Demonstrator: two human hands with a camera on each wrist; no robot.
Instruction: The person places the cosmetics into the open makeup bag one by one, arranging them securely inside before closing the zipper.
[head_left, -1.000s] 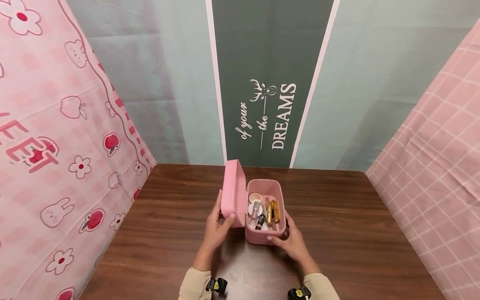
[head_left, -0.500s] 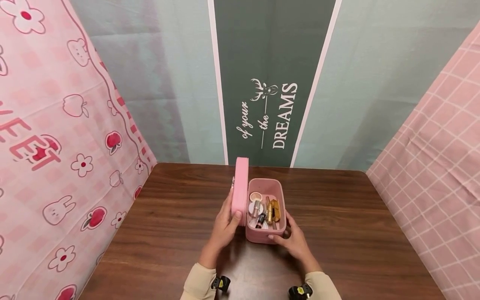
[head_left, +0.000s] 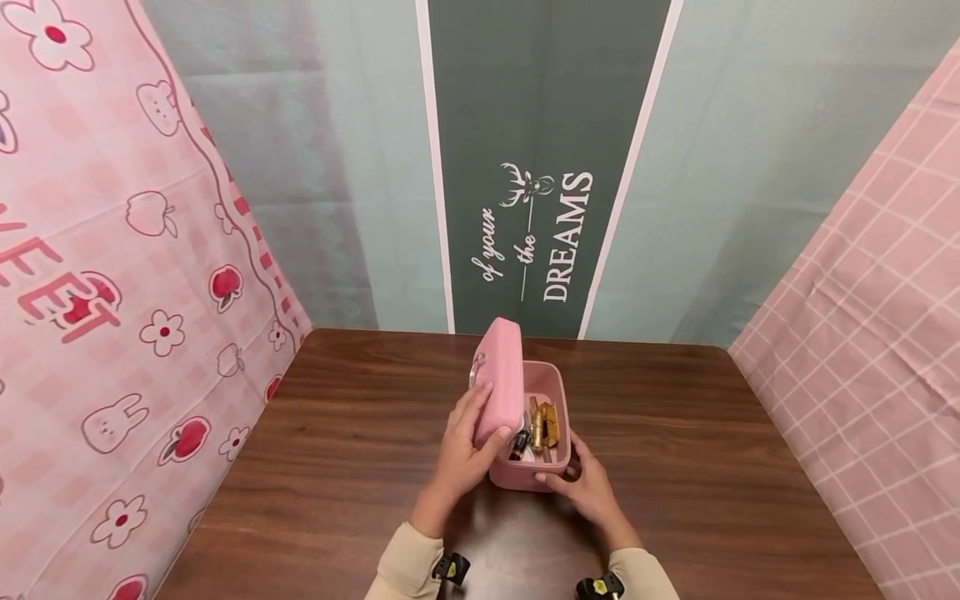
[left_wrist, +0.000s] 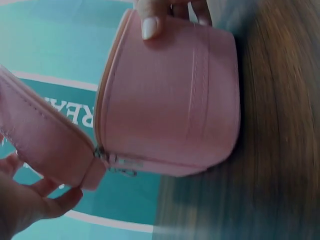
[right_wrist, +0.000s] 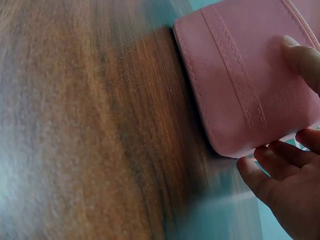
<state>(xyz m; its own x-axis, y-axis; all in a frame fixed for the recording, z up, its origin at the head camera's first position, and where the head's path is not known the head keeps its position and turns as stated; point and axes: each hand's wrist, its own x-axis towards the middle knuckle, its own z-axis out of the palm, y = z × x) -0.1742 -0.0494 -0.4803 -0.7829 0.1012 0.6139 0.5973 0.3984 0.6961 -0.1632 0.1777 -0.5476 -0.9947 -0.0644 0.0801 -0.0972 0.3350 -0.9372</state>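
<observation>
A pink zip-up makeup case (head_left: 517, 478) stands on the table, its lid (head_left: 504, 375) tilted partway over the left side of the opening. My left hand (head_left: 461, 454) grips that lid, thumb at its near end and fingers on its outer face. At the near right corner, my right hand (head_left: 592, 490) holds the body, the thumb on the front wall (right_wrist: 235, 75) and the fingers along the side. Inside lie a gold tube (head_left: 537, 435), an amber-coloured item (head_left: 552, 423) and a black tube (head_left: 518, 446). The lid hides the left part of the contents.
The brown wooden table (head_left: 360, 400) runs back to a grey-green cloth (head_left: 480, 100) with white lettering. Pink patterned cloth (head_left: 172, 333) hangs on the left, pink checked cloth (head_left: 862, 275) on the right. Zipper pulls (left_wrist: 127, 172) dangle at the case's hinge side.
My left hand has swung the lid from upright and leaning outward to the right, over the opening, covering some of the contents. My right hand has stayed at the case's corner.
</observation>
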